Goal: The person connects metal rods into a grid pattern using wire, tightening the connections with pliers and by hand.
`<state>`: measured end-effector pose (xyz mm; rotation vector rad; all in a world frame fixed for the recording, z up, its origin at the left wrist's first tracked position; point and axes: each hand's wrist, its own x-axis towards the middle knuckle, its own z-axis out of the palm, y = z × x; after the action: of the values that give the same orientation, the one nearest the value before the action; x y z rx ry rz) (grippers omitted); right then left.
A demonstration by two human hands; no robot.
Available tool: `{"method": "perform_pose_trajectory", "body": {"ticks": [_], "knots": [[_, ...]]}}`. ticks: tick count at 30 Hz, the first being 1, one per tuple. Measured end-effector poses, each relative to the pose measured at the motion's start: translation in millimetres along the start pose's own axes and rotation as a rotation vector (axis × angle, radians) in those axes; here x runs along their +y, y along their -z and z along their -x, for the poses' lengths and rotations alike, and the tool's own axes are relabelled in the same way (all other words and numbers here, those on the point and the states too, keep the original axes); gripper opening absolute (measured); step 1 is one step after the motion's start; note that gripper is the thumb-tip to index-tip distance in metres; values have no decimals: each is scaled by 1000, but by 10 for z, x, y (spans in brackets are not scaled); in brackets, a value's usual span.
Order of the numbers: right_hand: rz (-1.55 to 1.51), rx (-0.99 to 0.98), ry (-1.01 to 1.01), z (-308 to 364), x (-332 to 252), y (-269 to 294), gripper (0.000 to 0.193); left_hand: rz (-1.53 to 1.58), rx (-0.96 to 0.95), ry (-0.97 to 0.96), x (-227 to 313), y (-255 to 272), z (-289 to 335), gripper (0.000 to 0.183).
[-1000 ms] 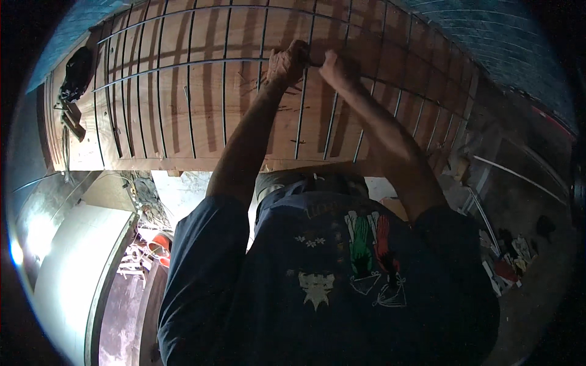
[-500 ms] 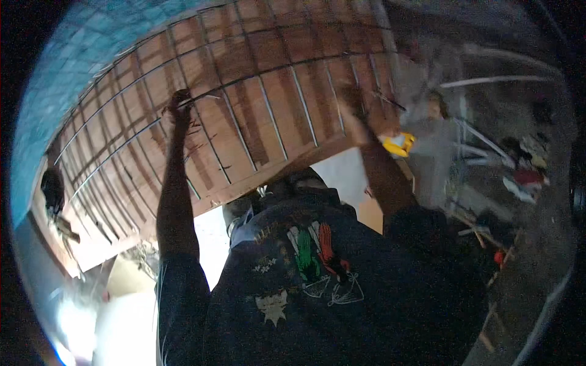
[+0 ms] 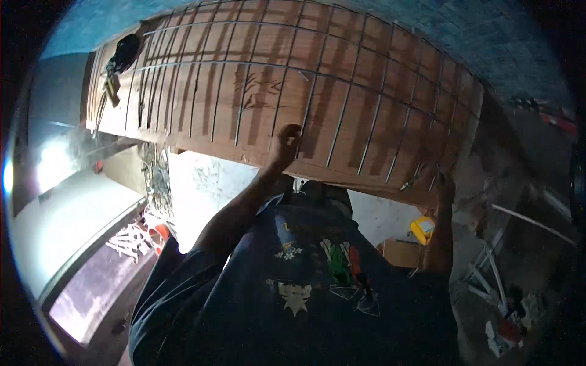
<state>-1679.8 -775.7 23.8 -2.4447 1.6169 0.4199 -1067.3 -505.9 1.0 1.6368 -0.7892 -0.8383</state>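
Observation:
A grid of thin metal rods (image 3: 343, 119) lies over a reddish-brown wooden board (image 3: 256, 128). My left hand (image 3: 285, 144) is at the board's near edge, fingers curled against one of the cross rods; anything small between them is too dark to see. At the right end of the board is my right hand (image 3: 445, 189), in shadow, its fingers hard to make out. Just left of it, a slim tool resembling pliers (image 3: 411, 179) rests on the board.
A dark bundle (image 3: 125, 53) hangs at the board's far left end. Below the right forearm sits a yellow object (image 3: 422, 229) beside a cardboard box (image 3: 401, 252). White strips (image 3: 131, 242) lie at lower left; pale bars (image 3: 488, 274) and debris lie at right.
The view has turned, so the board now extends further right. My left hand has come from the middle of the grid to the near edge. My right hand has moved to the board's right end.

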Motion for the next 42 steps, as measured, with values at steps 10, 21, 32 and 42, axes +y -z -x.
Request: {"method": "perform_pose_trajectory", "body": {"ticks": [10,21,32,42], "knots": [[-471,46,278,197,-3392,2391,19,410,-349,207,1682,-1008,-102,40],[13,-281,338,-618,-5972,2790,11,980,34,608,1226,243,-540,22],[349,210,1045,-2012,-6627,2291,8,1404,416,884,1343,548,-1531,17],[581,22,1106,-2259,-6816,2395,9,1688,271,898,1136,314,-1775,22]]}}
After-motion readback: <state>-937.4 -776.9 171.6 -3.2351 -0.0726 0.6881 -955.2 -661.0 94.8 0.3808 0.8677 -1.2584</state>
